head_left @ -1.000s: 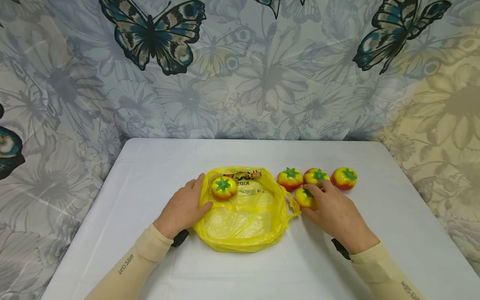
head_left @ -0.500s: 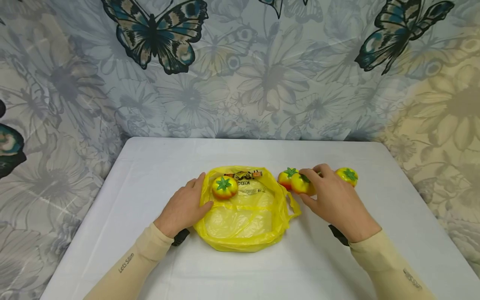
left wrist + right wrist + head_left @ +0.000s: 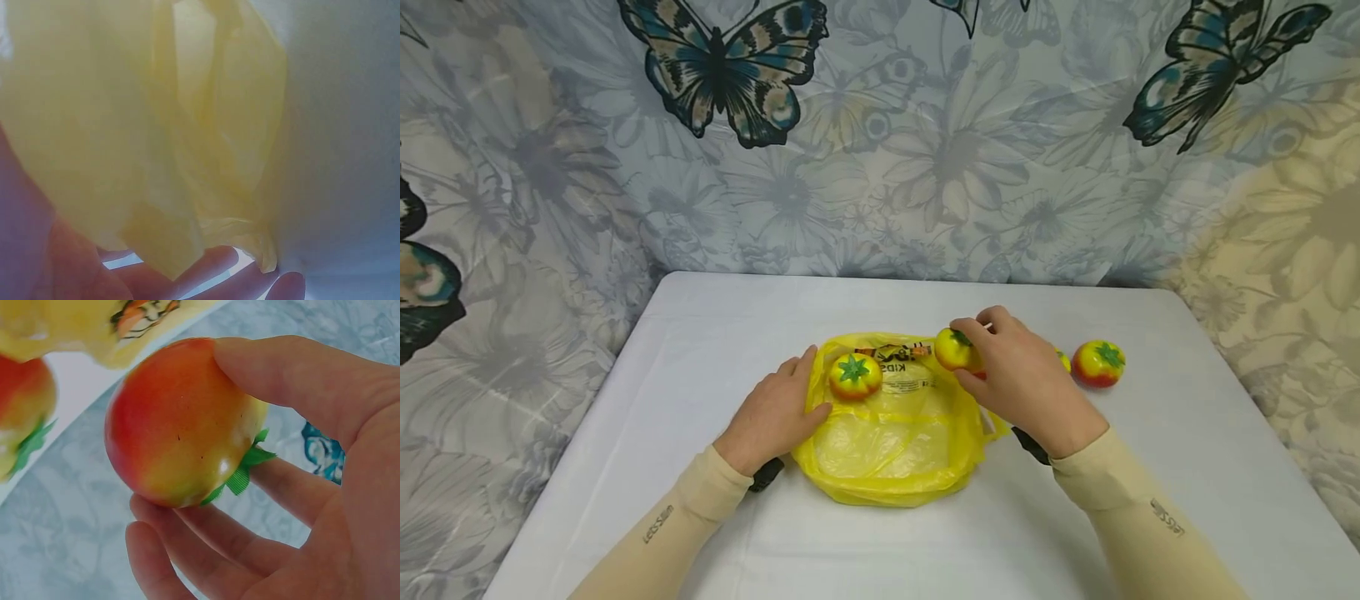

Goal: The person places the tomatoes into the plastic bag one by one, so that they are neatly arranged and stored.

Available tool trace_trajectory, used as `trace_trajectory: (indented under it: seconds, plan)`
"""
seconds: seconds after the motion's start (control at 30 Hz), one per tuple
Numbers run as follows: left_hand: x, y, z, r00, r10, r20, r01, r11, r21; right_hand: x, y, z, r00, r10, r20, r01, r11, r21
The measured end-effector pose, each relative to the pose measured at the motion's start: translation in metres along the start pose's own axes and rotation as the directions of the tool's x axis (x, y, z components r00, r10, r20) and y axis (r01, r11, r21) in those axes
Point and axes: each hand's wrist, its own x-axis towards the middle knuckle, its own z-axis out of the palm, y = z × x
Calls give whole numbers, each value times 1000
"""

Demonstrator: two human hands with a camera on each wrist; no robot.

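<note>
My right hand (image 3: 1026, 379) holds a red and yellow artificial tomato (image 3: 953, 350) with green leaves, over the right rim of a yellow plastic bag (image 3: 880, 479). Thumb and fingertips grip opposite sides of this tomato (image 3: 181, 425) in the right wrist view. Inside the bag, near its far left side, lies another tomato (image 3: 855, 377). At the bag's left rim my left hand (image 3: 775, 417) grips the plastic, thumb on the inner side. The left wrist view is dim; yellow plastic (image 3: 144, 125) covers much of it, partly hiding the fingers.
To the right, one tomato (image 3: 1099, 363) sits on the white table (image 3: 865, 550). A sliver of another shows beside it, mostly hidden by my right hand. Patterned cloth (image 3: 880, 208) with butterflies rises behind the table's far edge.
My right hand has lifted the near tomato from the group and carried it up and left to the bag's rim. My left hand stays at the bag; the view has shifted slightly.
</note>
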Motion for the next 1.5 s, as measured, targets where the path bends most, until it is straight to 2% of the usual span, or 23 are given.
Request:
trace_trajectory:
  seconds: [0.27,0.53,0.97,1.3,1.5]
  plan:
    - [2,2,3,1000,14,-1,-14,1000,-1,13,-14,5,999,-36,9,36,999,18]
    - [3,5,3,1000,18,-11,-18,1000,7,21,-22,20,998,-21,54,19,999,32]
    - [3,3,4,1000,11,-21,-11,1000,16,23,-26,44,995,-51,85,47,998,44]
    - [2,0,3,999,13,-31,-12,1000,29,28,-28,57,989,-37,145,30,998,54]
    - [2,-1,2,999,13,-39,-12,999,33,31,-28,66,989,-39,142,32,998,49]
